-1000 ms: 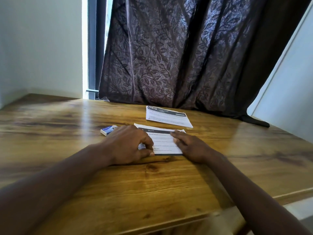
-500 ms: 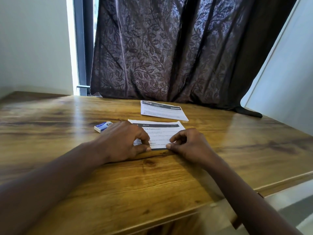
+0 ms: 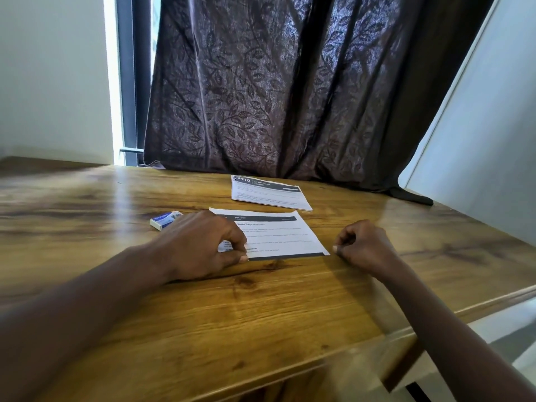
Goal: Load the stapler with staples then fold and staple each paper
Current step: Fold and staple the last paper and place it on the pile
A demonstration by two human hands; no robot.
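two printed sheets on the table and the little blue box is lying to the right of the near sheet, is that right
Not quite. The head view shows the little blue box to the left of the near sheet, just beyond the left hand. The rest holds: two printed sheets lie on the table, the far sheet behind the near one.
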